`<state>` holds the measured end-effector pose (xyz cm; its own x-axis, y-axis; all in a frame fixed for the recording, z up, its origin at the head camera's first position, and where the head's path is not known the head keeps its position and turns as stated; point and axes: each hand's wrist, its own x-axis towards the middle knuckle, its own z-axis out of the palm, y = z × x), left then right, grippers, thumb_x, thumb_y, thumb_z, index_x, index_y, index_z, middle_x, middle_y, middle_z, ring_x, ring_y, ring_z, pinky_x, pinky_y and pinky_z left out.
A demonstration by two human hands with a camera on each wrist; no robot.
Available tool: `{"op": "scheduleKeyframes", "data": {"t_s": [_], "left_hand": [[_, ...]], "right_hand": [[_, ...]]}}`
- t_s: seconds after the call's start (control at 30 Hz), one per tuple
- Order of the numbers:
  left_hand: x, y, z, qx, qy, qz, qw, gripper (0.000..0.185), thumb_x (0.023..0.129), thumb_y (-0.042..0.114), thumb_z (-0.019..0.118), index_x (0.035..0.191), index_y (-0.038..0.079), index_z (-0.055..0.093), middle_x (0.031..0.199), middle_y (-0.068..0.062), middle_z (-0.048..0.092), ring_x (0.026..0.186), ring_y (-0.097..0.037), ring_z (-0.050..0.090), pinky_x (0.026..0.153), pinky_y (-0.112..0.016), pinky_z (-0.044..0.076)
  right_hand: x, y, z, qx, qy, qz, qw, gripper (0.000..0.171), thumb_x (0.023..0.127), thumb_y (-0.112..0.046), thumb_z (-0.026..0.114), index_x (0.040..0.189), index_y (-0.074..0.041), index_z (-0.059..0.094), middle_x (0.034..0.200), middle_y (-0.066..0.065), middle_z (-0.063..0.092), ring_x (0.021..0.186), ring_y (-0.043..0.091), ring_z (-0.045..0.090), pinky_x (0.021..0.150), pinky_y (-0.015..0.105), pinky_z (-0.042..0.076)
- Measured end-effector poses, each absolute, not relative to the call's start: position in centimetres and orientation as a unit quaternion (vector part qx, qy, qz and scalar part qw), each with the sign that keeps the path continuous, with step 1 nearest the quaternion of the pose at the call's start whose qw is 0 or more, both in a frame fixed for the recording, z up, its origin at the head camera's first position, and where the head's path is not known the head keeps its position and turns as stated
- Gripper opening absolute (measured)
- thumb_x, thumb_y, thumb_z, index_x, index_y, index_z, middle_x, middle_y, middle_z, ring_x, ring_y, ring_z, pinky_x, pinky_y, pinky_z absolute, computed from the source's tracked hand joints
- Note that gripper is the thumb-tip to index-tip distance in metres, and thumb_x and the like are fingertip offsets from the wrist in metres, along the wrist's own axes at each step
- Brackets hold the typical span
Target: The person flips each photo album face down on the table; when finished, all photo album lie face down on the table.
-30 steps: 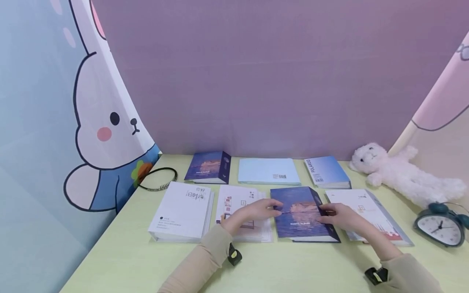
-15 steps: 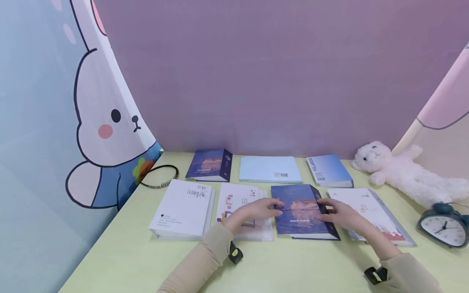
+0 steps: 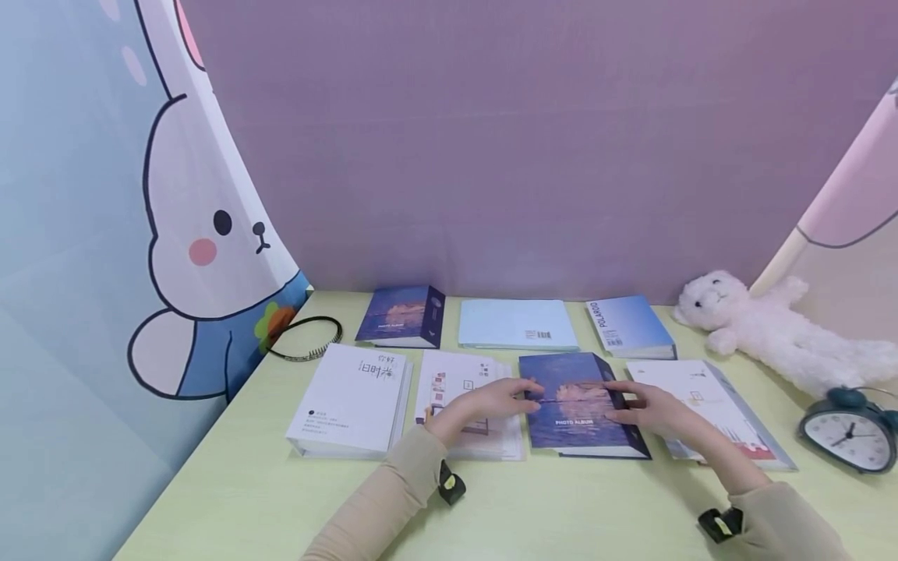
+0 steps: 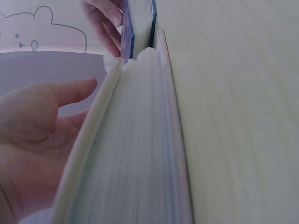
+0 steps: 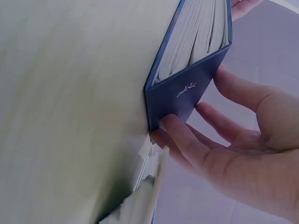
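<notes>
While flat on table (image 3: 561, 506), dark album (image 3: 575, 405) touched by both hands.

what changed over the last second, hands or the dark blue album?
Almost nothing. Left hand and right hand still rest at the two sides of the dark blue photo album, which lies where it did; only the head view shifted slightly. Other albums, plush toy and alarm clock unmoved.

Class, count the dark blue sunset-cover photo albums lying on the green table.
2: one dark blue sunset album between both hands in the front row; another in the back row, far left.
</notes>
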<state>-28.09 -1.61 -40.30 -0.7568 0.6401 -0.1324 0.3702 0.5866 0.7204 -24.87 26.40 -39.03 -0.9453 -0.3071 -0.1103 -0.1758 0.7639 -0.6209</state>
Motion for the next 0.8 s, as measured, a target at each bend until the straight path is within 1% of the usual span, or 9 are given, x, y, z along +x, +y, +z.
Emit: {"op": "scheduleKeyframes", "data": {"t_s": [0.13,0.57,0.67,0.8], "left_hand": [[-28.14,-1.65,-40.44,0.292,0.869,0.352,0.192,0.044,0.098,0.030,0.048,0.138,0.015,0.046,0.152,-0.007,0.031,0.139,-0.026,0.030,0.115,-0.040,0.027],[-28.14,-1.64,-40.38,0.283,0.870,0.354,0.197,0.044,0.097,0.031,0.050,0.138,0.016,0.047,0.152,-0.007,0.032,0.139,-0.025,0.031,0.114,-0.040,0.028],[-28.25,-1.69,-40.44,0.286,0.870,0.352,0.191,0.043,0.097,0.031,0.050,0.138,0.016,0.047,0.151,-0.006,0.034,0.138,-0.025,0.033,0.114,-0.039,0.029],[-28.39,-1.78,-40.55,0.293,0.867,0.360,0.179,0.042,0.098,0.031,0.049,0.137,0.016,0.048,0.145,-0.005,0.043,0.133,-0.023,0.041,0.110,-0.036,0.035]], "right_hand": [[-24.84,26.51,-39.07,-0.135,0.933,-0.317,0.104,0.065,0.087,-0.032,0.066,0.138,0.002,0.042,0.138,0.041,0.031,0.118,0.055,0.043,0.092,0.057,0.046],[-24.92,26.46,-39.06,-0.156,0.935,-0.305,0.097,0.062,0.089,-0.026,0.064,0.138,0.003,0.041,0.138,0.040,0.031,0.117,0.056,0.044,0.092,0.058,0.045],[-24.93,26.48,-39.00,-0.157,0.935,-0.302,0.096,0.062,0.088,-0.027,0.064,0.138,0.003,0.041,0.137,0.040,0.032,0.116,0.055,0.045,0.092,0.058,0.045],[-24.90,26.46,-38.91,-0.149,0.937,-0.302,0.092,0.061,0.086,-0.026,0.067,0.136,0.002,0.044,0.137,0.040,0.033,0.115,0.055,0.046,0.091,0.059,0.045]]}}
